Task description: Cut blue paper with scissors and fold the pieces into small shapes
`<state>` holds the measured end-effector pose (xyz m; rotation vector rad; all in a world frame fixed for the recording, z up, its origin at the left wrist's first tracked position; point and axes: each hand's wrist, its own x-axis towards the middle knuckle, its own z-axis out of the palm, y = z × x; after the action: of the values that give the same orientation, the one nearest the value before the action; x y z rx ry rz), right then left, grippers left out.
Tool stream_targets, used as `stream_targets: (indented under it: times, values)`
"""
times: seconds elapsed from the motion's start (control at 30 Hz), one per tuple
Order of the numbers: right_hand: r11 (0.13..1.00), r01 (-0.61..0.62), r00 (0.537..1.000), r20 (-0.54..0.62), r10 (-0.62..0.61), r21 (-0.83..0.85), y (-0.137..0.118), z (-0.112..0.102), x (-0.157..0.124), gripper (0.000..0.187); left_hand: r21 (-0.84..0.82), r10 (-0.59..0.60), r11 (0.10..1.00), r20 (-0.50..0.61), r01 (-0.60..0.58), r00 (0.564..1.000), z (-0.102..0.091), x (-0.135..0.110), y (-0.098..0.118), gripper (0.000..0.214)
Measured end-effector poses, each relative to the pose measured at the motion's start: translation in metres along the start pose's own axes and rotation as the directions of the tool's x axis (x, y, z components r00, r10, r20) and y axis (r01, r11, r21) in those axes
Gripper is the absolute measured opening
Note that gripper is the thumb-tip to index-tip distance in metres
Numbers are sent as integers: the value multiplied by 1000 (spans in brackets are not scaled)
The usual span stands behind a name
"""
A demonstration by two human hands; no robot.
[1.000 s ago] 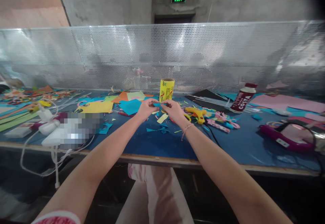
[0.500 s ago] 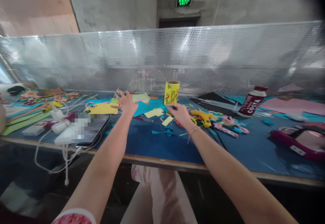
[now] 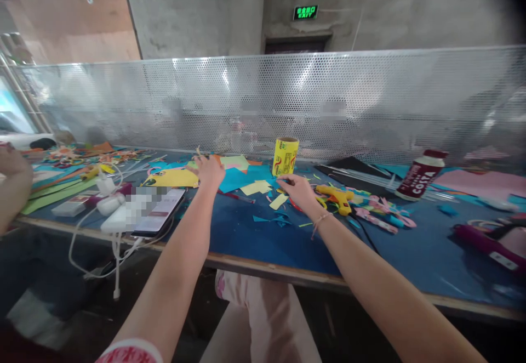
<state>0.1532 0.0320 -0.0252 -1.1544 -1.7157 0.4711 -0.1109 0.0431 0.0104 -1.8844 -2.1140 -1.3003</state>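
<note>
My left hand (image 3: 211,171) is over the coloured paper at the middle left, fingers apart and partly bent. Beside it lie a yellow paper cutout (image 3: 172,177) and a sheet of blue paper (image 3: 240,179). My right hand (image 3: 299,190) is low over the table with thumb and forefinger brought together; whatever they pinch is too small to make out. Just behind that hand stands a yellow cardboard tube (image 3: 285,156). Pale yellow paper pieces (image 3: 255,187) and blue scraps (image 3: 273,219) lie between my hands. A yellow glue gun (image 3: 337,197) rests right of my right hand.
A phone (image 3: 160,212), a white power bank and cables lie at the left edge. Rightward are decorated clips (image 3: 384,215), a Costa bottle (image 3: 421,175) and a purple case (image 3: 489,248). A perforated metal screen (image 3: 255,100) lines the back. Another person's arm (image 3: 14,187) shows at far left.
The view has shifted, so things appear lower and farther right. My left fingers are less spread. The right hand keeps its pinch near the tube. The phone screen has lit up.
</note>
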Motion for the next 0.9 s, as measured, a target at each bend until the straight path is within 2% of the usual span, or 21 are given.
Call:
stream_targets:
  times: [0.03, 0.1, 0.13, 0.17, 0.23, 0.27, 0.3, 0.37, 0.47, 0.7, 0.9]
  values:
    - [1000, -4, 1000, 4, 4, 8, 0, 1, 0, 22, -13, 29, 999, -64, -30, 998, 6, -3, 10, 41]
    - [999, -20, 1000, 16, 20, 25, -1, 3, 0, 22, -249, 155, 959, 77, -131, 985, 19, -11, 30, 38]
    - [999, -30, 999, 21, 29, 37, -2, 3, -1, 22, -383, 219, 913, 179, -137, 959, 27, -16, 38, 37]
    - [998, -40, 999, 25, 38, 54, -3, 4, -1, 22, -488, 287, 864, 275, -124, 918, 33, -22, 46, 37]
    - [994, -53, 998, 31, 50, 97, -4, 6, -2, 22, -622, 360, 783, 422, -23, 832, 44, -33, 55, 36]
    - [991, -63, 998, 32, 59, 117, -5, 6, -3, 22, -657, 378, 753, 475, 35, 795, 47, -37, 58, 34]
    - [988, -73, 997, 33, 69, 137, -6, 7, -3, 22, -677, 380, 732, 504, 82, 775, 49, -41, 59, 33]
    - [981, -92, 995, 46, 85, 173, -8, 7, -4, 24, -696, 361, 704, 525, 144, 770, 51, -46, 59, 30]
    - [974, -97, 994, 59, 87, 203, -11, 6, -5, 27, -715, 330, 673, 518, 188, 789, 50, -46, 58, 29]
    - [986, -70, 996, 57, 62, 149, -18, 4, -8, 28, -753, 357, 633, 492, 182, 794, 53, -47, 59, 27]
    - [990, -65, 997, 57, 58, 129, -23, 4, -9, 33, -753, 336, 623, 500, 210, 798, 51, -48, 60, 24]
